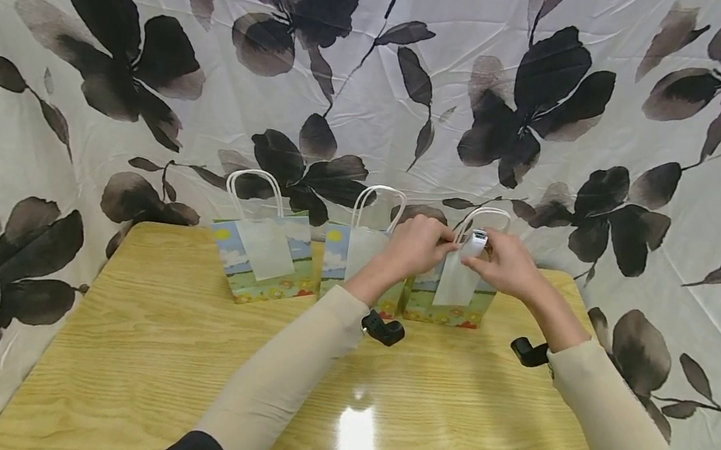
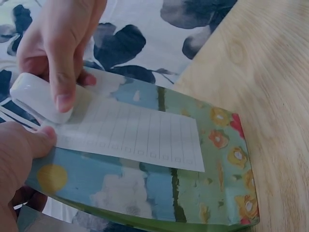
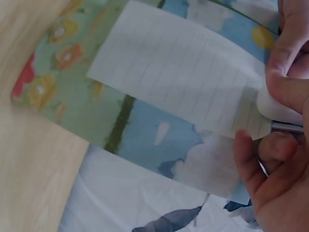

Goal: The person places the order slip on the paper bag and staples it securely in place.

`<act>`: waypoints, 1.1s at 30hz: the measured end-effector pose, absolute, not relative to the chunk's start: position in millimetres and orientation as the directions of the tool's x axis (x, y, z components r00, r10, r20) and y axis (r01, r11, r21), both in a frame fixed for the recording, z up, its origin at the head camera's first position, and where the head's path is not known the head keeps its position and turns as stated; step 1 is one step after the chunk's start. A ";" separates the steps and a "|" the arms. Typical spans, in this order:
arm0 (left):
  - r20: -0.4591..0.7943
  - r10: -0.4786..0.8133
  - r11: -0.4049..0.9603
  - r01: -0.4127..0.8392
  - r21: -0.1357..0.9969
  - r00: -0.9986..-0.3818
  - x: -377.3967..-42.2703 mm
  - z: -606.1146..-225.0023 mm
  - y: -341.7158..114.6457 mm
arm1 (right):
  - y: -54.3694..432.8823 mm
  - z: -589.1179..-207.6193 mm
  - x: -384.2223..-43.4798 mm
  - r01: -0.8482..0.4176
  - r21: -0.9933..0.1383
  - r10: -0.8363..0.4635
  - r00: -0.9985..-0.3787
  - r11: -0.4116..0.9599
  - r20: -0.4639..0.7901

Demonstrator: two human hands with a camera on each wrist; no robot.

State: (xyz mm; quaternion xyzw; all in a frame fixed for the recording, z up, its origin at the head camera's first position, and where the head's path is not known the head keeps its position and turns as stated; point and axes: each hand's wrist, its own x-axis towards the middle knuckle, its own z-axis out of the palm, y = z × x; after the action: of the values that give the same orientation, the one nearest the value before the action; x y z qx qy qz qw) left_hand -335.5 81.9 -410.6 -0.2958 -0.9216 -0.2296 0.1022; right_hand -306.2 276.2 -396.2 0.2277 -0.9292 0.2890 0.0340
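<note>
My right hand [image 1: 503,263] holds a small white stapler [image 2: 41,99] at the top edge of the rightmost gift bag [image 1: 418,305], thumb on its upper side. The bag has painted sky, a yellow sun and flowers. A lined white paper slip [image 2: 130,130] lies against its front, its upper end at the stapler's mouth. My left hand [image 1: 421,242] pinches the slip's upper corner against the bag's rim, thumb in front and fingers behind. In the right wrist view, the curled lower fingers of my right hand [image 3: 280,188] are beside the slip's upper end.
Two similar gift bags stand to the left, the leftmost bag [image 1: 251,286] and the middle bag [image 1: 329,263], each with a white slip on its front and white handles. They stand near the back of the wooden table [image 1: 168,368], before a flower-patterned cloth [image 1: 380,102].
</note>
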 end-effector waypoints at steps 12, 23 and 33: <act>0.318 0.505 0.716 0.595 0.364 -0.802 -333.3 -411.2 82.8 | 275.2 -408.7 -306.6 -0.461 -0.465 -0.370 -0.886 0.756 0.278; 0.340 0.502 0.720 0.602 0.344 -0.795 -333.8 -411.0 83.1 | 274.6 -411.2 -311.2 -0.495 -0.521 -0.364 -0.868 0.695 0.338; 0.334 0.513 0.714 0.609 0.345 -0.791 -331.7 -412.0 84.0 | 276.3 -413.2 -308.1 -0.475 -0.541 -0.352 -0.880 0.694 0.320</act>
State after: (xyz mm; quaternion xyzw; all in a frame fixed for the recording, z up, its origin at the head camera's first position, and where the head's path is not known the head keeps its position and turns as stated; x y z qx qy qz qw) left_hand -331.7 84.0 -412.0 -0.3050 -0.9195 -0.2234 0.1076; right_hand -308.1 276.3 -413.2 0.2257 -0.9153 0.3192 0.0962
